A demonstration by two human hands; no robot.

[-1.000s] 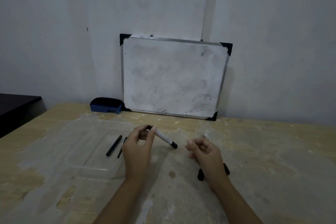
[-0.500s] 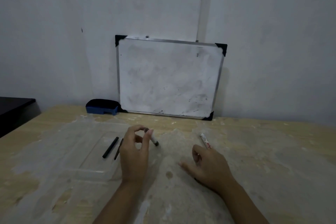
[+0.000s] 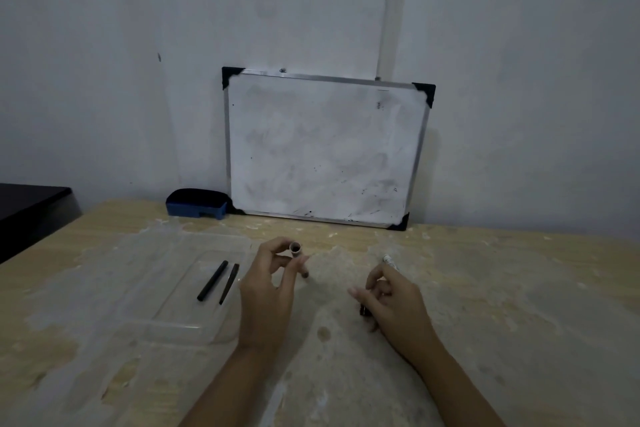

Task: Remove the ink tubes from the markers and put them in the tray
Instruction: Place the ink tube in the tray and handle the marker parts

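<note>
My left hand holds a marker nearly upright by its barrel, open hollow end up and dark tip pointing down at the table. Left of it lies a clear plastic tray with two black ink tubes side by side in it. My right hand rests on the table with its fingers curled over the near end of a second, white marker. That marker's far end sticks out beyond the fingers. The thumb points left.
A small black piece, maybe a cap, peeks out under my right hand. A whiteboard leans on the wall at the back, with a blue eraser to its left. A dark surface adjoins the table's left edge.
My left hand has turned its marker from slanting to almost upright, open end up. My right hand has moved forward onto the white marker and curled its fingers over it.
</note>
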